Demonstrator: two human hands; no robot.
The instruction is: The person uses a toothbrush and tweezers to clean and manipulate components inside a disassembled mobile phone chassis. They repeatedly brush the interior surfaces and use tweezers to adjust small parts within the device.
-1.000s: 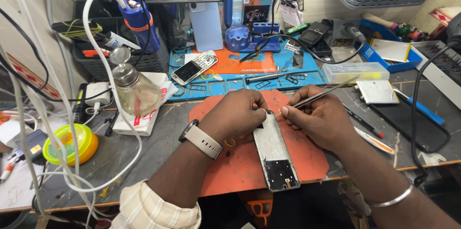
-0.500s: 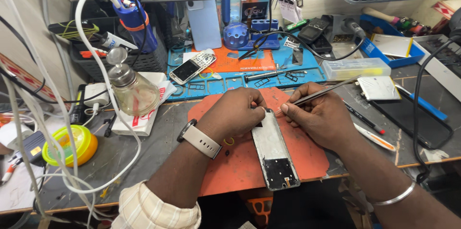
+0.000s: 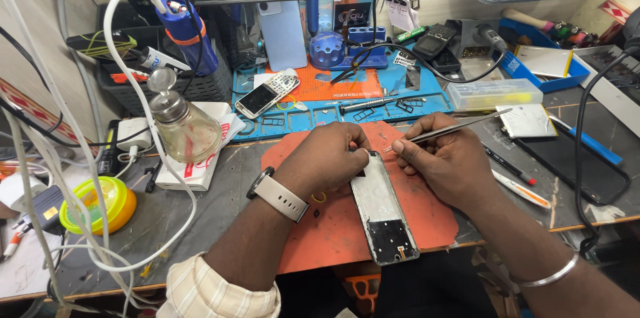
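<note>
An opened phone frame point(image 3: 381, 215) lies lengthwise on an orange work mat point(image 3: 333, 231) at the front of the bench. My left hand point(image 3: 327, 158), with a pale watch on the wrist, presses down on the frame's far end with curled fingers. My right hand point(image 3: 443, 161) pinches thin metal tweezers point(image 3: 453, 128); their tips point left and meet the frame's top edge right beside my left fingertips. What lies under the tips is hidden by my fingers.
A blue repair mat point(image 3: 373, 108) behind holds a small phone point(image 3: 260, 97), a screwdriver and small parts. A glass pump bottle point(image 3: 183, 128) and yellow round tin point(image 3: 100, 205) stand left among white cables. A clear box point(image 3: 493, 93), pens and a dark screen panel point(image 3: 587, 165) lie right.
Both hands stay on the frame's far end; the tweezers' tips have shifted only slightly. The camera has drifted a little.
</note>
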